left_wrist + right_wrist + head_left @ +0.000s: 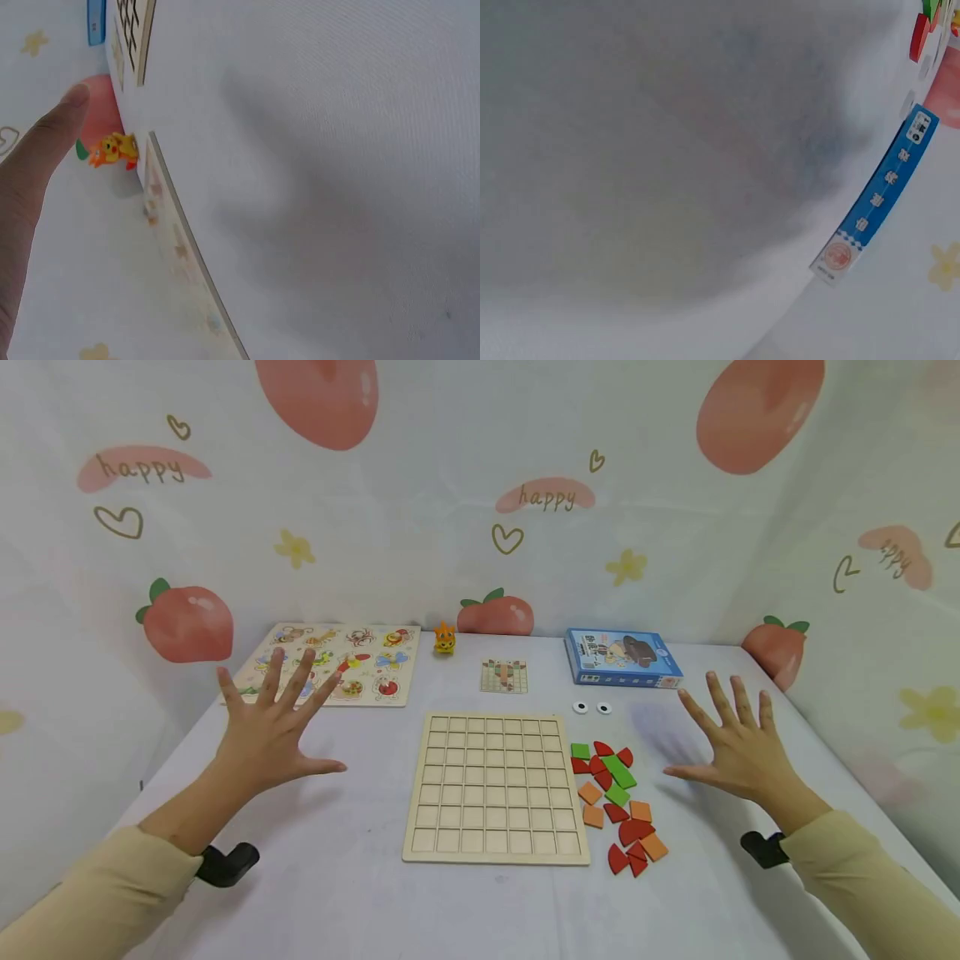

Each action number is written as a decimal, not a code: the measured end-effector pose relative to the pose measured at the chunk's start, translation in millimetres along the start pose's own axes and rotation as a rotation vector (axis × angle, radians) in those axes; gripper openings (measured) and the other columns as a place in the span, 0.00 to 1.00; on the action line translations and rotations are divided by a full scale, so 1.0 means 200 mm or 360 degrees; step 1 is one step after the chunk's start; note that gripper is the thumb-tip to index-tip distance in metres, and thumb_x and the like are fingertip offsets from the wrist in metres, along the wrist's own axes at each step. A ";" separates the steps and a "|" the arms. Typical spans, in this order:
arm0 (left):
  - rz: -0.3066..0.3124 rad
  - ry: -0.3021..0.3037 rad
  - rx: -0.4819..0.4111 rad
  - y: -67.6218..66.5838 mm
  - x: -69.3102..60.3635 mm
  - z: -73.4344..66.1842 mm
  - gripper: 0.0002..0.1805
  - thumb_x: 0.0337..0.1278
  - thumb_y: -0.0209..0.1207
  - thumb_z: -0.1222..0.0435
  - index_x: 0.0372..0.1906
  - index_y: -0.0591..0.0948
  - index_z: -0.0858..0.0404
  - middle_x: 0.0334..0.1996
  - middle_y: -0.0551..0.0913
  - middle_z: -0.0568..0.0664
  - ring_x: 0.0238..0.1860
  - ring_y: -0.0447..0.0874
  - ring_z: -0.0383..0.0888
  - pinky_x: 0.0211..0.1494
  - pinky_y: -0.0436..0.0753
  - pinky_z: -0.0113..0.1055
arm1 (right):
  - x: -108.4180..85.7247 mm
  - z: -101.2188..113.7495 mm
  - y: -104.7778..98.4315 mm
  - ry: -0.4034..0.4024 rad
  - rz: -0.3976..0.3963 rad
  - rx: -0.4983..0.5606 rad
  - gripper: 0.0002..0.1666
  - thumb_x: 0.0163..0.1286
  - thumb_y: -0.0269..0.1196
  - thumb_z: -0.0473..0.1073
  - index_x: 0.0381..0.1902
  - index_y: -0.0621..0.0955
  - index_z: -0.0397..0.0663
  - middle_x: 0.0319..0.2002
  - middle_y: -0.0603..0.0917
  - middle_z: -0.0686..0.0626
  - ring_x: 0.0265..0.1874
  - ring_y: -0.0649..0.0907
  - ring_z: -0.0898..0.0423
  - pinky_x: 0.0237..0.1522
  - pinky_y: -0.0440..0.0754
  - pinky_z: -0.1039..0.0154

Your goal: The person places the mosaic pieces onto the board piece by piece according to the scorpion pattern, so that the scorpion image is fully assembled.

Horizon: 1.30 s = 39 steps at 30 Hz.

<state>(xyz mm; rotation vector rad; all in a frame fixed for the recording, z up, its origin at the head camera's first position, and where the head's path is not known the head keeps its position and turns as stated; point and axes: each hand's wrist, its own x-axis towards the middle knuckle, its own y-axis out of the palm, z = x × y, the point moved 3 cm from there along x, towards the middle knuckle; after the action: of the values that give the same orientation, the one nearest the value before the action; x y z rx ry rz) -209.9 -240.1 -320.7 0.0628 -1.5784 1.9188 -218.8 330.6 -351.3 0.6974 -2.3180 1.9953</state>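
My left hand (pixel 268 731) hovers above the table's left side with fingers spread wide, holding nothing. Its thumb side faces a wooden grid board (pixel 495 789), whose square cells hold no pieces. Over the right side my right hand (pixel 738 747) is spread the same way, also holding nothing. Between the board and that hand lie loose flat pieces: several red wedges (pixel 636 832), several orange squares (pixel 593 816) and a few green blocks (pixel 618 772). Two googly eyes (pixel 603 708) lie behind them. In the left wrist view one finger (pixel 37 161) of the left hand shows.
A wooden picture puzzle board (pixel 405 681) lies back left, partly behind the left hand. Beside it stands a small orange and yellow figurine (pixel 445 639). A patterned card (pixel 504 677) lies behind the grid board. A blue box (pixel 624 658) lies back right, before a printed curtain (pixel 420 527).
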 end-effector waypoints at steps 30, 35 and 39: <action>0.0513 0.0109 -0.0774 0.15 0.10 -0.26 0.56 0.37 0.58 0.30 0.73 0.54 0.48 0.75 0.34 0.52 0.74 0.33 0.61 0.62 0.39 0.76 | 0.14 0.11 0.07 0.0132 0.0473 0.0910 0.61 0.58 0.61 0.64 0.74 0.36 0.58 0.73 0.37 0.34 0.70 0.44 0.29 0.63 0.44 0.27; 0.0636 0.0063 -0.1122 0.18 0.14 -0.32 0.52 0.40 0.64 0.38 0.72 0.58 0.50 0.75 0.42 0.55 0.74 0.37 0.63 0.62 0.41 0.76 | 0.18 0.14 0.11 0.0222 0.0709 0.1212 0.57 0.61 0.59 0.62 0.74 0.40 0.49 0.72 0.44 0.32 0.68 0.52 0.29 0.62 0.54 0.29; 0.0756 0.0028 -0.1276 0.22 0.18 -0.38 0.53 0.39 0.66 0.40 0.72 0.58 0.52 0.75 0.42 0.55 0.74 0.36 0.62 0.63 0.40 0.74 | 0.19 0.15 0.14 0.0226 0.0792 0.1354 0.50 0.63 0.60 0.58 0.72 0.52 0.41 0.68 0.57 0.30 0.64 0.64 0.31 0.58 0.67 0.34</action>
<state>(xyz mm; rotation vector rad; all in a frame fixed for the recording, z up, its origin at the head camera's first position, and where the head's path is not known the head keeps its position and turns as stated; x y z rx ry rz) -233.0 -159.6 -364.9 -0.7155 -2.3823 1.4331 -254.0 291.7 -371.5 -0.0837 -1.5888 3.1446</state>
